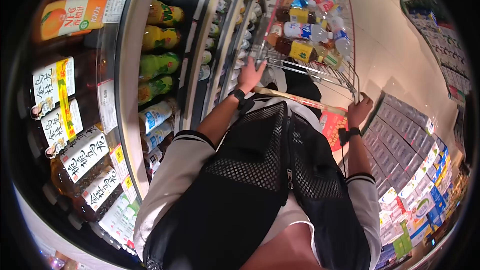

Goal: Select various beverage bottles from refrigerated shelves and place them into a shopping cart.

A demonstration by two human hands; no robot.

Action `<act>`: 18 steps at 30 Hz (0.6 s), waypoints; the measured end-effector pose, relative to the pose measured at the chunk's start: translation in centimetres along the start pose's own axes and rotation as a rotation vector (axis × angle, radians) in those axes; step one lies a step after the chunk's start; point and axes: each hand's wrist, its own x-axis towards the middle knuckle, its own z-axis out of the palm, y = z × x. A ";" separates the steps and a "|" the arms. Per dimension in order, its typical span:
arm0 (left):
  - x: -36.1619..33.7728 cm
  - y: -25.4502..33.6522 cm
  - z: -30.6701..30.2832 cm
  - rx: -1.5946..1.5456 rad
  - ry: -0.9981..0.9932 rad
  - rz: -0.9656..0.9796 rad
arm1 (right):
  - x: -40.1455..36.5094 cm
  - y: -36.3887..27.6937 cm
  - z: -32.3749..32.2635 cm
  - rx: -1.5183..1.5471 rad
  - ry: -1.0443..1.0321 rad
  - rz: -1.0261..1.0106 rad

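Note:
A metal shopping cart (327, 76) with a red rim stands ahead of me, its basket holding several drink bottles, some dark with yellow labels (302, 50), one with a white and blue label (305, 31). My left hand (250, 76) is at the cart's near left corner, thumb and fingers about the metal frame, close beside the shelf. My right hand (360, 110) is closed round the near right corner of the frame; its fingers are partly hidden. Between my wrists runs a pale bar (295, 99) with a red printed sheet (334, 129) by its right end.
To the left, shelves hold bottled tea (85, 155), orange juice packs (70, 20) and green bottles (159, 65). Stacked grey cartons (400, 135) and colourful boxes (420, 207) stand close on the right. Tiled floor (382, 45) lies beyond the cart, with more shelving at far right.

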 end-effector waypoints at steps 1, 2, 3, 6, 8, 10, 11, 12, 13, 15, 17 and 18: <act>0.3 -0.1 0.3 0.015 0.011 0.003 | 0.8 -2.4 -0.3 0.073 0.027 -0.066; 0.4 -0.4 0.3 0.037 0.019 -0.001 | 1.3 -5.2 -0.7 0.149 0.048 -0.127; 0.1 0.4 -0.8 0.023 -0.069 -0.042 | 2.2 -8.4 -0.9 0.246 0.015 -0.210; -0.1 0.2 -0.8 0.029 -0.030 0.043 | 4.4 -17.2 3.1 0.479 -0.066 -0.398; -0.1 1.0 -0.9 0.114 -0.056 0.012 | 6.7 -24.8 4.0 0.598 -0.155 -0.495; 0.2 0.2 -0.1 0.081 0.013 0.066 | 8.1 -31.2 6.3 0.749 -0.248 -0.523; 0.3 0.1 0.3 0.094 0.052 0.079 | 8.4 -34.0 7.9 0.833 -0.297 -0.547; 0.3 -0.3 0.3 0.118 0.031 0.080 | 8.6 -36.5 9.6 0.923 -0.351 -0.572; 0.0 -0.8 0.3 0.099 0.040 0.196 | 8.9 -39.1 10.8 0.943 -0.350 -0.624; 1.4 -2.5 1.8 -0.444 0.090 0.440 | 8.8 -43.1 11.9 0.977 -0.354 -0.654; 1.1 -6.1 3.2 0.073 0.148 0.542 | 8.8 -45.8 12.6 0.937 -0.360 -0.715; 1.5 -6.5 3.5 -0.062 0.151 0.560 | 8.5 -46.8 13.2 0.947 -0.367 -0.693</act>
